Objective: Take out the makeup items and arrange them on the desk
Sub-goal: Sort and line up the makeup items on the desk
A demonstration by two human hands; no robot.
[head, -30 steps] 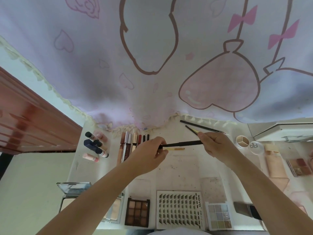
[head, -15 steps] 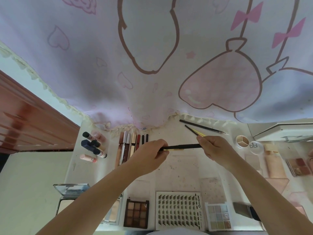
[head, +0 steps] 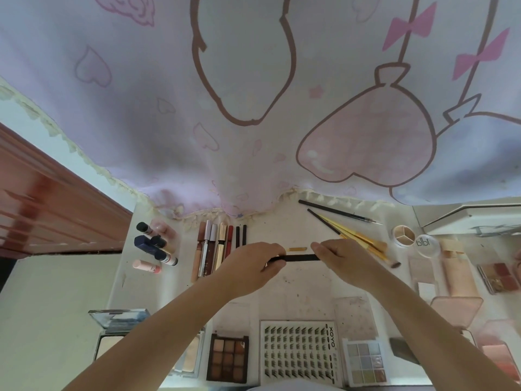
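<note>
A thin black makeup pencil (head: 301,258) lies level above the middle of the white desk (head: 298,289). My left hand (head: 251,266) pinches its left end and my right hand (head: 345,259) pinches its right end. Just behind the pencil a short tan stick (head: 298,249) lies on the desk. A row of lip glosses and pencils (head: 218,249) lies to the left of my left hand. Gold-handled brushes (head: 358,238) and a black liner brush (head: 337,211) lie behind my right hand.
Small bottles (head: 153,245) stand at the far left. Along the front edge are a compact (head: 118,328), a brown eyeshadow palette (head: 227,358), a lash tray (head: 298,352) and a pastel palette (head: 365,361). Round pots (head: 403,235) and pink palettes (head: 497,277) fill the right side. A pink curtain (head: 253,108) hangs behind.
Both hands have come closer together along the black pencil and lowered it slightly toward the desk; less of the pencil shows between them.
</note>
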